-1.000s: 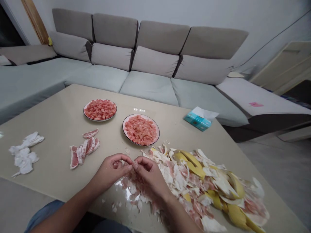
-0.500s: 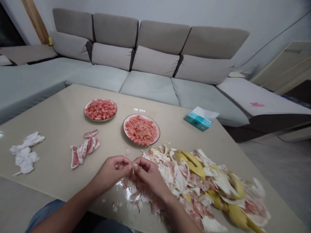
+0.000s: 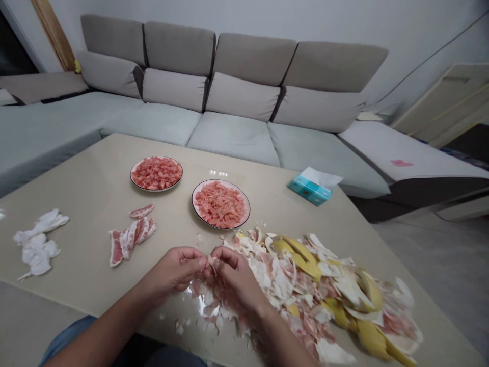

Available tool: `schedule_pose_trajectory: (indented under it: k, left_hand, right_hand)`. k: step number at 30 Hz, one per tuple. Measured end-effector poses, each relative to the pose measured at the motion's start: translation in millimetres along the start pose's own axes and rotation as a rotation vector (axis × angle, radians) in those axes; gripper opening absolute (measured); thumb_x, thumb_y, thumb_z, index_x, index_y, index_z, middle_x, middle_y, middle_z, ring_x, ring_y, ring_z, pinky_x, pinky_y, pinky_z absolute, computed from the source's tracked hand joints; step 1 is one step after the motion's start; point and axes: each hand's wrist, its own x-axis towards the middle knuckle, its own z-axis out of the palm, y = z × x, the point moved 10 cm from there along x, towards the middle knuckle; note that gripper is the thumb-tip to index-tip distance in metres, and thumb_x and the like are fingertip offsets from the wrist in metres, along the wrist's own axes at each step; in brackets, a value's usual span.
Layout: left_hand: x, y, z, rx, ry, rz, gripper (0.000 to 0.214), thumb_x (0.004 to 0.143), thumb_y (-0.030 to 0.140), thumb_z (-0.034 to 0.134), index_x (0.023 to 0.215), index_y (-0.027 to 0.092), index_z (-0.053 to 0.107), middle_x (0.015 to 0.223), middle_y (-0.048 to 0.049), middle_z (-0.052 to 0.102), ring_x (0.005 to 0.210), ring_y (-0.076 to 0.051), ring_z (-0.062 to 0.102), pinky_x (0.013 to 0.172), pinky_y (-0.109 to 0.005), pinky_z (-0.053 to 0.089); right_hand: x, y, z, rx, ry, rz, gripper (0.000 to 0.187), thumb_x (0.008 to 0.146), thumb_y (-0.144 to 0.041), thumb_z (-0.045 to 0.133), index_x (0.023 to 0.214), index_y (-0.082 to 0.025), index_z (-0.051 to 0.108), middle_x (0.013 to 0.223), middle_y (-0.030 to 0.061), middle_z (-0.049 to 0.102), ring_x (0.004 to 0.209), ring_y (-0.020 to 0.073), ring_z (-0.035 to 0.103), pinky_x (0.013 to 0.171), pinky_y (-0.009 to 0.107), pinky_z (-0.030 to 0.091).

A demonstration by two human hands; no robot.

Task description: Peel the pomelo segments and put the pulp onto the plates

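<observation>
My left hand [image 3: 175, 269] and my right hand [image 3: 234, 278] meet over the near edge of the beige table [image 3: 95, 183], fingers curled and pinched together on a small piece of pink pomelo flesh with white membrane [image 3: 210, 261]. Just under and to the right of them lies a big heap of yellow peel and white pith [image 3: 313, 280]. A few unpeeled pink segments [image 3: 130, 235] lie to the left of my hands. Two plates of peeled pink flesh stand farther back, one at the left [image 3: 156, 173] and one in the middle [image 3: 220, 204].
Crumpled white tissues [image 3: 37, 244] lie at the table's left edge. A teal tissue pack [image 3: 314, 186] sits at the far right of the table. A grey sectional sofa [image 3: 229, 102] wraps around behind. My blue-clad knee [image 3: 72, 331] shows below the table edge.
The hands stay together at the same spot; the fingers have shifted slightly on the small piece. The view has tilted a little.
</observation>
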Motion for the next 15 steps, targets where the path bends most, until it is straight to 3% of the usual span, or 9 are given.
schedule_pose_trajectory:
  k: [2, 6, 11, 15]
  left_hand:
    - [-0.4, -2.9, 2.1, -0.033, -0.039, -0.027, 0.033, 0.079, 0.046, 0.065, 0.074, 0.013, 0.062, 0.048, 0.0108, 0.029, 0.042, -0.004, 0.011, 0.041, -0.022, 0.008]
    - [-1.4, -1.6, 2.0, -0.082, -0.069, -0.036, 0.032, 0.080, 0.045, 0.064, 0.074, 0.013, 0.059, 0.050, 0.0101, 0.031, 0.042, -0.003, 0.010, 0.041, -0.022, 0.006]
    - [0.1, -0.3, 0.1, -0.103, -0.064, -0.028, 0.031, 0.083, 0.043, 0.062, 0.078, 0.012, 0.062, 0.049, 0.0108, 0.028, 0.042, -0.003, 0.008, 0.039, -0.021, 0.004]
    - [3.4, -4.9, -7.2, -0.115, 0.008, -0.032, 0.031, 0.081, 0.044, 0.064, 0.082, 0.013, 0.062, 0.048, 0.0120, 0.026, 0.041, -0.003, 0.008, 0.039, -0.021, 0.004]
  right_hand:
    - [0.1, -1.0, 0.5, 0.036, -0.017, -0.003, 0.026, 0.073, -0.039, 0.070, 0.073, -0.018, 0.054, 0.055, -0.0036, 0.056, 0.045, 0.0080, 0.042, 0.044, 0.020, 0.028]
    - [-2.0, -16.0, -2.1, 0.108, -0.013, -0.055, 0.022, 0.075, -0.035, 0.067, 0.071, -0.019, 0.052, 0.049, -0.0082, 0.044, 0.041, 0.0068, 0.033, 0.043, 0.020, 0.026]
    - [-5.7, -31.3, -6.9, -0.033, 0.029, -0.095, 0.023, 0.076, -0.037, 0.068, 0.071, -0.019, 0.054, 0.058, -0.0048, 0.050, 0.049, 0.0091, 0.041, 0.048, 0.021, 0.033]
    - [-8.2, -30.6, 2.0, -0.092, -0.042, -0.083, 0.025, 0.076, -0.040, 0.068, 0.072, -0.018, 0.056, 0.063, -0.0021, 0.056, 0.053, 0.0102, 0.046, 0.050, 0.021, 0.034]
